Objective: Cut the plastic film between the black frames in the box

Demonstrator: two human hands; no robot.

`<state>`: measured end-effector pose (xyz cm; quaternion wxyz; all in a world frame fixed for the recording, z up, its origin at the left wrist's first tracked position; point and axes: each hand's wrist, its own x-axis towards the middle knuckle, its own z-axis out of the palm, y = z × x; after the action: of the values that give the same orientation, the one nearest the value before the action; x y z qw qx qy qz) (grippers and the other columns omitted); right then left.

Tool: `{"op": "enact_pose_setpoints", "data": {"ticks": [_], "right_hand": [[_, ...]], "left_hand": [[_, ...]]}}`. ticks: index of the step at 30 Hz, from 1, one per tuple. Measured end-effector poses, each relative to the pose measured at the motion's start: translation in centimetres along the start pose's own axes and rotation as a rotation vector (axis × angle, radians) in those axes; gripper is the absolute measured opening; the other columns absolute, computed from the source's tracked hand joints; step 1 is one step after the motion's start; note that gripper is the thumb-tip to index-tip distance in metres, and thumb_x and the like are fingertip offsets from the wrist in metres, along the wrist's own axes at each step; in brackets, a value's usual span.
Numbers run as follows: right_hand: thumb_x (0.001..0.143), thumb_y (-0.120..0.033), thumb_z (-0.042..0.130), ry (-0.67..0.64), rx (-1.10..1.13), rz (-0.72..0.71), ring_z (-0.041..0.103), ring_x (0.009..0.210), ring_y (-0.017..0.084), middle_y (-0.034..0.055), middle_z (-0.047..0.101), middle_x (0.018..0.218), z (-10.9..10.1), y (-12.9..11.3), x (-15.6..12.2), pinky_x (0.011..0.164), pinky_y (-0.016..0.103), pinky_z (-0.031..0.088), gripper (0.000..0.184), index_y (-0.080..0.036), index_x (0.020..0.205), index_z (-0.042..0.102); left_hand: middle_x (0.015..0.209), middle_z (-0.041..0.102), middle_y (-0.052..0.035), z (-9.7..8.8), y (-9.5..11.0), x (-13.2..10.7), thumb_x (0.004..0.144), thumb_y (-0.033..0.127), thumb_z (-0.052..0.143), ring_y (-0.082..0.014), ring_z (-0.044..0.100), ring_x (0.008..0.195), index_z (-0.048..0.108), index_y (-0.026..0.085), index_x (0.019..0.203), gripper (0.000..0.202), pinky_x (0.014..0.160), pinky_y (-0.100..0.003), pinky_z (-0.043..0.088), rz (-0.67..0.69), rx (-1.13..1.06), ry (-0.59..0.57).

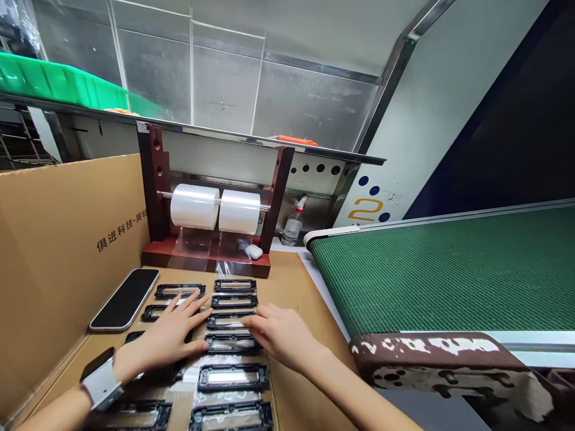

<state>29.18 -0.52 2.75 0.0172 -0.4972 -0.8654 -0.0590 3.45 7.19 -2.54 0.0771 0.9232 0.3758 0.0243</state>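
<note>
Two columns of black rectangular plastic frames with clear strips in their openings lie on the cardboard; a lower one point(232, 378) is in plain sight. Clear film point(184, 389) runs along the columns from two film rolls point(194, 206). My left hand point(173, 329), wearing a watch point(102, 379) at its wrist, rests palm down with fingers spread over the left column, fingertips reaching the right column's edge. My right hand point(281, 335) has its fingers curled together at the right end of a middle frame point(220, 321). What they pinch, if anything, is hidden.
A dark red wooden stand point(206, 260) carries the rolls; a small white case point(254, 251) sits on its base. A phone point(126, 299) lies by the cardboard wall point(67, 251). A spray bottle point(293, 227) stands behind. To the right runs a green conveyor belt point(449, 275).
</note>
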Motion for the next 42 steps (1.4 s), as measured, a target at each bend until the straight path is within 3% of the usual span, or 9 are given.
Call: {"op": "enact_pose_setpoints", "data": {"ticks": [5,10,27,42], "right_hand": [[0.095,-0.024,0.054,-0.017,0.024,-0.073,0.06,0.086,0.019,0.0012,0.064,0.091,2.0,-1.0,3.1,0.067,0.026,0.047,0.018,-0.026,0.11,0.063],[0.095,-0.024,0.053,-0.052,0.033,-0.109,0.061,0.085,0.02,0.001,0.065,0.091,2.2,-1.0,3.8,0.068,0.026,0.048,0.021,-0.027,0.112,0.063],[0.094,-0.023,0.054,-0.157,0.007,-0.06,0.061,0.091,0.02,0.0009,0.066,0.099,0.5,1.4,2.0,0.065,0.025,0.045,0.018,-0.026,0.11,0.064],[0.092,-0.017,0.056,-0.182,-0.093,-0.015,0.062,0.082,0.021,0.0015,0.065,0.088,-0.5,4.3,-1.1,0.056,0.027,0.039,0.016,-0.024,0.102,0.067]], "left_hand": [[0.151,0.022,-0.0034,-0.4,0.3,-0.1,0.086,0.056,0.054,-0.0316,0.014,0.139,0.042,0.029,0.137,0.058,0.109,-0.062,0.016,-0.018,0.009,-0.008],[0.151,0.022,-0.0028,-0.6,0.6,0.0,0.086,0.057,0.054,-0.0309,0.013,0.139,0.041,0.029,0.138,0.061,0.11,-0.06,0.017,-0.025,0.0,-0.019],[0.151,0.021,-0.003,-0.4,0.2,0.0,0.084,0.06,0.057,-0.0324,0.012,0.139,0.04,0.029,0.139,0.065,0.11,-0.06,0.015,-0.023,-0.01,-0.035],[0.151,0.023,-0.0046,-0.7,0.5,0.1,0.084,0.059,0.058,-0.0328,0.013,0.139,0.042,0.028,0.138,0.064,0.111,-0.058,0.015,-0.032,-0.001,-0.043]]}}
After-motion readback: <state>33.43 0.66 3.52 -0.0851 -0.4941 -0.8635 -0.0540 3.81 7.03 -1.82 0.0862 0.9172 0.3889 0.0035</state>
